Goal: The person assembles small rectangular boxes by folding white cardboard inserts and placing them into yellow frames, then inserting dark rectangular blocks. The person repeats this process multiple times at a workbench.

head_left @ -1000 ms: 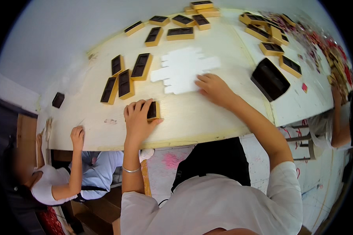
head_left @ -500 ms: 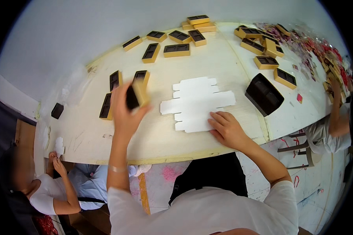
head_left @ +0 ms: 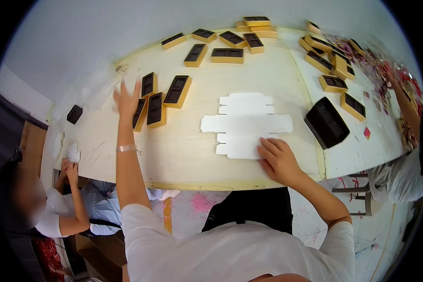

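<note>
My left hand [head_left: 128,99] is over the left part of the table, its fingers spread and nothing in them. Close beside it are several gold boxes with dark brown compartment trays, among them one gold box [head_left: 156,110] standing against its neighbours. At the lower right corner of a flat white unfolded carton blank [head_left: 244,124], my right hand [head_left: 281,160] has its bent fingertips on the card and its thumb at the edge. The blank lies flat, with notched flaps on its sides. Right of it is a large dark brown plastic tray [head_left: 326,123].
More gold boxes [head_left: 227,55] stand along the back, with others piled at the far right beside red and clear wrappings [head_left: 380,61]. A small dark box [head_left: 74,114] is at the left. One person [head_left: 61,207] handles white card at left; another person's arm [head_left: 406,101] reaches in at right.
My left hand has let go of a gold box, now among the others, and moved left and away with fingers spread. My right hand stays at the white blank. The view has shifted slightly.
</note>
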{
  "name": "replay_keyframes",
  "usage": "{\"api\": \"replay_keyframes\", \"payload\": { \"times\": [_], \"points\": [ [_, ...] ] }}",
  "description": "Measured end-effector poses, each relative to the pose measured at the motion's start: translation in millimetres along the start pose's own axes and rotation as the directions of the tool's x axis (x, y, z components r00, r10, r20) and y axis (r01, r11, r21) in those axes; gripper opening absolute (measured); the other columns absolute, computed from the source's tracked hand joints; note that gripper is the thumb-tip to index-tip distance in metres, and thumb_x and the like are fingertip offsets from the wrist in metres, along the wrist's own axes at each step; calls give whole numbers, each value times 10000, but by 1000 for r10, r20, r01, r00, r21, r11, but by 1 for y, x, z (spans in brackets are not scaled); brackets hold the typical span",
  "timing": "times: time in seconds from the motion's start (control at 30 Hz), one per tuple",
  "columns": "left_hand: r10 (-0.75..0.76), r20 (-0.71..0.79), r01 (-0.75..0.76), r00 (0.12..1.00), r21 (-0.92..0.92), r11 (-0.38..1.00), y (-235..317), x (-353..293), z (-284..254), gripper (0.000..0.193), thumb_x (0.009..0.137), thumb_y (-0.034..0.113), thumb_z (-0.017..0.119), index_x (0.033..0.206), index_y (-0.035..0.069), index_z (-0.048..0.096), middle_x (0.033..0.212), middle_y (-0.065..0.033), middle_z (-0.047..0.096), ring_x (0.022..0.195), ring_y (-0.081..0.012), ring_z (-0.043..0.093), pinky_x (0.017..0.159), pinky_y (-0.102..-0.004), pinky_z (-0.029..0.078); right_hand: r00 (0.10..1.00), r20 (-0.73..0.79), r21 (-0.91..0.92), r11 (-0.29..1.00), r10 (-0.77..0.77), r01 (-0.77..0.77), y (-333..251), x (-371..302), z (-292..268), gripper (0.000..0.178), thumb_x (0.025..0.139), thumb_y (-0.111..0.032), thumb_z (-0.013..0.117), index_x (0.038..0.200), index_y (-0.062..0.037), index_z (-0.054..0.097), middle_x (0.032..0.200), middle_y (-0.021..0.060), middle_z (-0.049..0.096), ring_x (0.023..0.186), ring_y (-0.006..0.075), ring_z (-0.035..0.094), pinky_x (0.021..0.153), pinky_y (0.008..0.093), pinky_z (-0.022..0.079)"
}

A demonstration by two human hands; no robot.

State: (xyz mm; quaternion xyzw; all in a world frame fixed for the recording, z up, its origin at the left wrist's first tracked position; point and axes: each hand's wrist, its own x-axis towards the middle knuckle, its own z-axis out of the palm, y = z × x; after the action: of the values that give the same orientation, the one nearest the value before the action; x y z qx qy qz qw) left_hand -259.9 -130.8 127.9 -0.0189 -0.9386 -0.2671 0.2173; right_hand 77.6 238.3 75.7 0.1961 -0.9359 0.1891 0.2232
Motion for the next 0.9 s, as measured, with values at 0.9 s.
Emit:
{"api": "replay_keyframes", "payload": {
  "times": [0.9],
  "points": [
    [269, 586, -93, 764, -312, 945, 429, -44, 251, 807, 878, 676, 339, 1489, 158, 242, 1536, -177, 194, 1435, -336, 132, 1086, -660, 13, 999, 50, 221, 975, -4, -7, 6, 4, -6, 408, 728, -166, 700, 1081, 20, 612, 1169, 128, 564, 1050, 283, 519, 908, 383, 412]
  ]
}}
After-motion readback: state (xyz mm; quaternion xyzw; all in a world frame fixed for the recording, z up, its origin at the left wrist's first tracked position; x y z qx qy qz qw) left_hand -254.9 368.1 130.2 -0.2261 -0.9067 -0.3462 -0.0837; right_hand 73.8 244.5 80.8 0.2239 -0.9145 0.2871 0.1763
